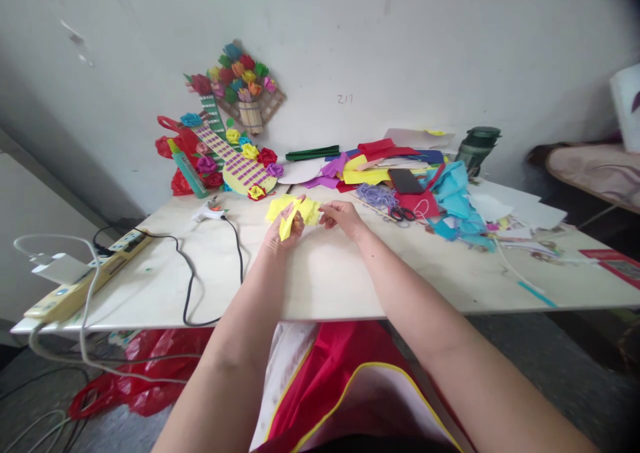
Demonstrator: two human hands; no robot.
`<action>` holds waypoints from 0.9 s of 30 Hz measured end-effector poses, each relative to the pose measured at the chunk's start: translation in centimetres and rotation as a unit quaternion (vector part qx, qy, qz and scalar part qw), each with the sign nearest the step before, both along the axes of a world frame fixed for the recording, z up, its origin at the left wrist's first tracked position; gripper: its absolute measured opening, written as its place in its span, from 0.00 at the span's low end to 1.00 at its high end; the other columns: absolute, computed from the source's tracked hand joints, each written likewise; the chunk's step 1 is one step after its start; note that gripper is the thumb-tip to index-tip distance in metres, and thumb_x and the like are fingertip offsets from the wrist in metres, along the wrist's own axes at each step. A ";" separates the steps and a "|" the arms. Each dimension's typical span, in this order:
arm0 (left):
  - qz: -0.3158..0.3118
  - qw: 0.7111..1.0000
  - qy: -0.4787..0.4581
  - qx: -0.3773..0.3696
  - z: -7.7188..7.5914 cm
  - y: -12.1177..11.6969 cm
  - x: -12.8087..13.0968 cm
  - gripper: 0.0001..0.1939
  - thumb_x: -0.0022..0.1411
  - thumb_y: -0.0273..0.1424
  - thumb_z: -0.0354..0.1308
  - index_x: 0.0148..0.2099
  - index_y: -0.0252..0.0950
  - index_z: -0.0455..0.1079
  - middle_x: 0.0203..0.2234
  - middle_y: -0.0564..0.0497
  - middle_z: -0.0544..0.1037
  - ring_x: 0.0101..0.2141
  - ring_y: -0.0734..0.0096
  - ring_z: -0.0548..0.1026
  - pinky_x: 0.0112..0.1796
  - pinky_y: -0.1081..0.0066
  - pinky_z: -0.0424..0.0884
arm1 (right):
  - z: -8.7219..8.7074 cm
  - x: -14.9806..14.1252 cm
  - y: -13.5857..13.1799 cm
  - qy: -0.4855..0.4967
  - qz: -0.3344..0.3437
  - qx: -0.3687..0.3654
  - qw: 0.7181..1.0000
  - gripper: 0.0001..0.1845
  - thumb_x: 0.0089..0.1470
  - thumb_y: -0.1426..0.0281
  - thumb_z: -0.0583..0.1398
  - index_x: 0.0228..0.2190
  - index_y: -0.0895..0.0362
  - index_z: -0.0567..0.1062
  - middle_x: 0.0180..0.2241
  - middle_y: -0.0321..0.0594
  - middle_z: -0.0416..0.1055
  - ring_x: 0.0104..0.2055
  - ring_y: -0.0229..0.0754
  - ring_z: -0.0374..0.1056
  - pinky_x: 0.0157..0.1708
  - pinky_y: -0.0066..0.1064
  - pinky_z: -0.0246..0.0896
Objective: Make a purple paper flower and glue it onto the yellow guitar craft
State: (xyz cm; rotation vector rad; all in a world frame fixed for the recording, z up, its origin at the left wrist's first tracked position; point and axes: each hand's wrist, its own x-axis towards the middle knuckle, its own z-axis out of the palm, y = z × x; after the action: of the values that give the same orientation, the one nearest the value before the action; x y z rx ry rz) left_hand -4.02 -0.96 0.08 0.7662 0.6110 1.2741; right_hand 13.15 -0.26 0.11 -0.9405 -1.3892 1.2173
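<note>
Yellow crepe paper [309,212] is held above the table in front of me, with folded and loose edges. My left hand [291,225] is closed around it, and one pointed flap hangs over the fingers. At the paper's right edge, my right hand [341,216] has thumb and fingertips pinched together on it; the exact contact point is small and partly hidden. Behind the hands stands a guitar-shaped craft [240,166] trimmed with coloured paper flowers. A pair of scissors [401,214] lies to the right, beside purple yarn [376,195].
A white glue gun [209,213] with a black cord rests left of my hands. Further left is a power strip [107,273] with a charger. A glue bottle [187,170], coloured paper sheets [367,173], a phone [405,181] and a dark tumbler [477,148] line the back.
</note>
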 end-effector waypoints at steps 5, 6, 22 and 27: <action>-0.005 1.000 0.008 0.002 -0.3 0.2 -0.1 0.11 0.54 0.32 0.61 0.41 0.35 0.72 0.13 0.59 0.64 0.13 0.86 0.60 0.16 0.84 0.60 | 0.1 -0.3 -0.2 -0.008 0.012 0.030 0.999 0.15 0.44 0.59 0.62 0.23 0.59 0.72 0.23 0.39 0.74 0.16 0.30 0.62 0.19 0.24 0.57; -0.005 1.000 0.004 -0.005 -0.3 0.2 -0.1 0.10 0.55 0.31 0.60 0.40 0.34 0.71 0.13 0.59 0.64 0.12 0.87 0.60 0.15 0.84 0.59 | 0.0 -0.3 -0.2 -0.009 0.015 0.030 0.999 0.15 0.44 0.58 0.62 0.23 0.59 0.73 0.24 0.39 0.74 0.16 0.30 0.62 0.18 0.24 0.57; -0.103 0.992 0.055 0.044 -1.5 1.0 0.4 0.20 0.50 0.24 0.63 0.48 0.29 0.70 0.31 0.46 0.79 0.30 0.70 0.78 0.32 0.77 0.72 | -0.6 -0.6 0.5 -0.021 0.020 0.062 0.998 0.19 0.40 0.54 0.63 0.20 0.59 0.72 0.15 0.31 0.63 0.17 0.32 0.60 0.18 0.24 0.55; -0.162 0.981 0.081 0.071 -1.8 1.0 0.5 0.23 0.47 0.28 0.67 0.47 0.30 0.71 0.32 0.44 0.79 0.30 0.66 0.78 0.34 0.74 0.72 | -0.6 -0.6 0.3 -0.031 -0.011 0.076 0.997 0.22 0.41 0.53 0.62 0.15 0.58 0.66 0.14 0.30 0.58 0.18 0.32 0.56 0.19 0.24 0.52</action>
State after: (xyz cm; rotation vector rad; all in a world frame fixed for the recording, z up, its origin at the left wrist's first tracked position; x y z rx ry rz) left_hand -3.53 0.07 -1.70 1.0506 0.5025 0.9684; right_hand 12.51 0.07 -0.45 -0.8907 -1.4954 1.0579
